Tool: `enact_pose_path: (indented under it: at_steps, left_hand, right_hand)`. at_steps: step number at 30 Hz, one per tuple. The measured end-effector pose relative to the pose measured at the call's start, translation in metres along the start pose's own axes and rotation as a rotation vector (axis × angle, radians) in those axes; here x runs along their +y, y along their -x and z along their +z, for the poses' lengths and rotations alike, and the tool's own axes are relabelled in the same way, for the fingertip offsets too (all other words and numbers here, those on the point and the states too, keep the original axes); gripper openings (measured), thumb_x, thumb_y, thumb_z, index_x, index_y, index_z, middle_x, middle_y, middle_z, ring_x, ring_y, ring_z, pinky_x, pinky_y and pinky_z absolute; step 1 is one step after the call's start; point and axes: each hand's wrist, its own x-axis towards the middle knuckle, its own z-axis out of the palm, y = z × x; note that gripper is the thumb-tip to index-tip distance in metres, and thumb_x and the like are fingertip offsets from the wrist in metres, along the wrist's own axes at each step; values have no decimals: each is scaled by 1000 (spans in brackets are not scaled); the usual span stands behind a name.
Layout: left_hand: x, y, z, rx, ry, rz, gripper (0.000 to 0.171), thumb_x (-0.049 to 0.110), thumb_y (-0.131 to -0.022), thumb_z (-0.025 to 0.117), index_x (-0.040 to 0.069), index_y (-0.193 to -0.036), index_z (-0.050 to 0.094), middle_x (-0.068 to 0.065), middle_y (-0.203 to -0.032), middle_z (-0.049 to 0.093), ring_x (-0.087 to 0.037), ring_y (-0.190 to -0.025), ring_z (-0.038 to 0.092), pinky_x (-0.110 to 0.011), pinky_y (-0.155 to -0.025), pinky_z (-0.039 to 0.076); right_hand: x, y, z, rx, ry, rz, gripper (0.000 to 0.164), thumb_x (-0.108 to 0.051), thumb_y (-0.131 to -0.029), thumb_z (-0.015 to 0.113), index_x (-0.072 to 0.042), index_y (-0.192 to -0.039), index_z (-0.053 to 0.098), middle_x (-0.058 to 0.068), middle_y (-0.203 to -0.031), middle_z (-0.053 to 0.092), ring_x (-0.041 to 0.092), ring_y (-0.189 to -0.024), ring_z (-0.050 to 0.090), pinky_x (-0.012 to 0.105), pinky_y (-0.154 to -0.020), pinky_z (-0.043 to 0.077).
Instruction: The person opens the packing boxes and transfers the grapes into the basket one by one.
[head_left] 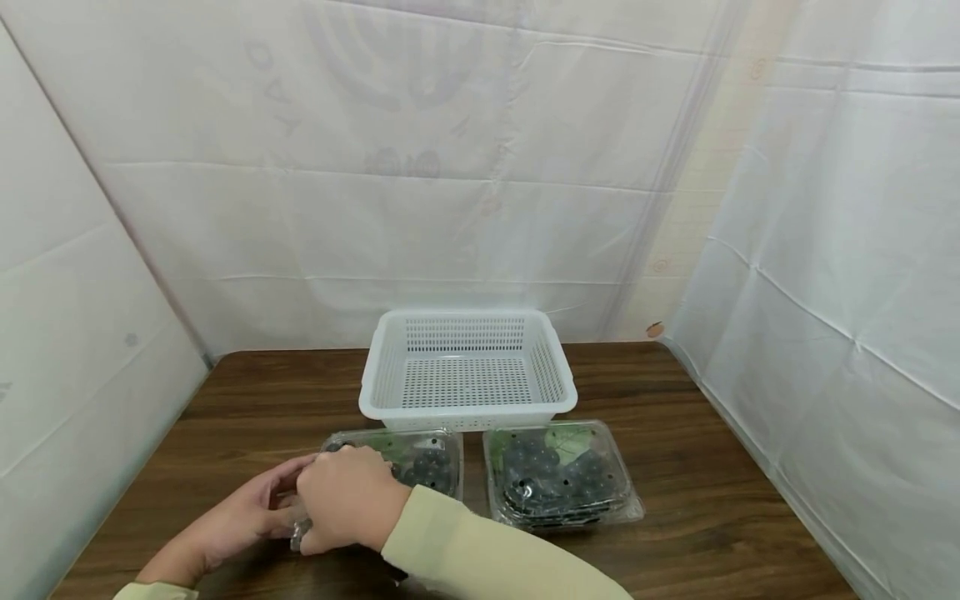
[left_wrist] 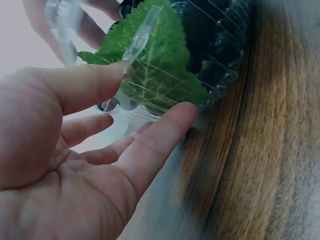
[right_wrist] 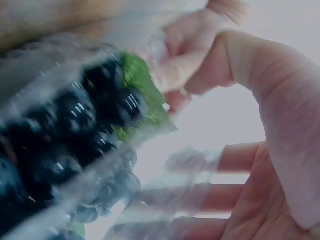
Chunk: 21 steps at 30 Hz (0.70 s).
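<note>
— So, where to look first?
— At the clear box (head_left: 431, 458), on the worktop (head_left: 697, 450) right at both hands, partly covered by the right grip (head_left: 352, 500) in the head view.
— Filled with what?
— With dark round fruit (right_wrist: 75, 112), plus a green leaf (left_wrist: 155, 55) at the end nearest the left grip (head_left: 243, 510).
— And that left one, wide or narrow?
— Wide: thumb against a clear plastic strip (left_wrist: 137, 42), forefinger tip at the edge of the box beside the leaf, with a broad gap in between.
— And the right?
— Close beside the left, fingers behind blurred clear plastic (right_wrist: 185, 175) in its own wrist view. Pinching or merely touching? Cannot tell.
— Along its wrist?
— A pale yellow sleeve (head_left: 495, 542).
— And farther out?
— To the right of both grips, just beside the first box, a second box (head_left: 562, 479) with similar dark fruit under its clear top. Beyond both boxes, ahead of the grips, a white perforated basket (head_left: 468, 412). Farthest off, past the worktop, creased white sheeting (head_left: 450, 225), faintly printed.
</note>
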Motion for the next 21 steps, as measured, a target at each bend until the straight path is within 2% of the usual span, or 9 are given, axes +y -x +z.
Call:
enact_pose_path:
  at_steps: [2, 4, 6, 8, 9, 12, 15, 19, 21]
  left_hand:
    - [0, 0, 0, -6, 2, 9, 80, 11, -105, 57, -9, -160, 2, 3, -151, 48, 0, -121, 60, -36, -91, 60]
    - [1, -1, 1, -1, -7, 7, 80, 11, -105, 57, -10, -159, 2, -6, -154, 46, 0, -121, 60, -35, -91, 60]
    - [1, -2, 2, 13, -21, 2, 79, 11, -105, 57, -12, -158, 3, -18, -155, 42, -1, -119, 61, -35, -90, 60]
    - [0, -1, 3, 29, -31, -10, 79, 12, -105, 56, -13, -158, 3, -26, -154, 41, -3, -119, 61, -35, -90, 61]
    - [1, -1, 3, 36, -35, -20, 79, 12, -105, 57, -13, -158, 3, -30, -154, 39, -5, -119, 61, -36, -90, 61]
    - [0, -1, 4, 58, -39, -45, 80, 14, -105, 58, -13, -158, 4, -40, -154, 30, -12, -123, 59, -38, -90, 61]
    - [1, 0, 4, 67, -39, -59, 80, 15, -105, 57, -12, -158, 3, -45, -154, 22, -25, -129, 56, -42, -91, 61]
    - [2, 1, 4, 76, -50, -82, 80, 17, -106, 56, -11, -159, 4, -47, -154, 21, -39, -133, 52, -46, -91, 61]
    - [3, 0, 5, 88, -55, -103, 80, 18, -106, 57, -10, -160, 5, -45, -155, 21, -40, -134, 50, -47, -92, 60]
  right_hand:
    - [1, 1, -2, 5, -2, 1, 34, -68, -76, 76, -36, -72, 65, -18, -89, 68, 6, -74, 64, 27, -54, 55]
    - [2, 3, -2, 8, -1, -1, 34, -68, -77, 76, -35, -76, 66, -18, -90, 69, 7, -76, 66, 27, -55, 56]
    - [2, 7, 0, 15, 10, -2, 35, -68, -78, 75, -35, -89, 71, -17, -99, 72, 9, -87, 70, 29, -62, 61]
    - [3, 9, 4, 47, 50, -8, 47, -69, -79, 73, -32, -109, 73, -13, -110, 74, 12, -100, 73, 33, -74, 64]
    - [4, 10, 6, 64, 69, -11, 51, -69, -81, 72, -30, -114, 73, -10, -113, 75, 13, -102, 73, 33, -77, 64]
    - [6, 16, 10, 100, 138, -14, 66, -71, -84, 67, -26, -133, 67, -2, -124, 73, 13, -103, 74, 32, -84, 63]
    - [9, 24, 14, 133, 160, 0, 69, -71, -87, 65, -27, -140, 62, 3, -132, 70, 18, -101, 75, 30, -80, 63]
    - [17, 38, 20, 185, 88, -2, 65, -67, -88, 66, -30, -142, 60, 4, -138, 65, 22, -107, 70, 28, -74, 62]
    - [24, 46, 25, 201, 42, -27, 63, -63, -90, 66, -30, -144, 58, 3, -141, 62, 21, -111, 67, 29, -80, 61]
